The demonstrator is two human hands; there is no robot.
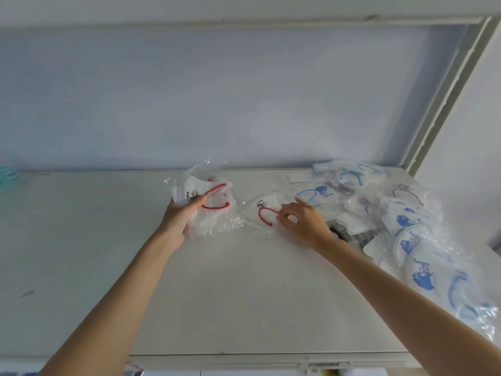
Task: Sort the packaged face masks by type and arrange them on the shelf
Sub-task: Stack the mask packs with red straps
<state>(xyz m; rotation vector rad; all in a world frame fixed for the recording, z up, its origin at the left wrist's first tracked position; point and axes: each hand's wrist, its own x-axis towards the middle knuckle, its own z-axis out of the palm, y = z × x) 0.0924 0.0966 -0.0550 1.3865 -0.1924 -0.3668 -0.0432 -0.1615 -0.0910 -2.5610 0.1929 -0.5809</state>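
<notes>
My left hand (179,218) grips a stack of packaged white masks with red ear loops (210,198), lifted a little off the white shelf (217,294). One more red-loop mask in clear wrap (264,210) lies flat on the shelf just right of the stack. My right hand (303,221) pinches that packet at its right edge, thumb and fingers curled on the plastic. A loose pile of packaged masks with blue prints and blue loops (406,221) fills the right end of the shelf.
The shelf's back wall (217,104) rises behind the masks and a white upright post (439,104) closes the right side. Something teal (6,176) shows at the far left edge. A dark item (339,230) lies under the blue pile.
</notes>
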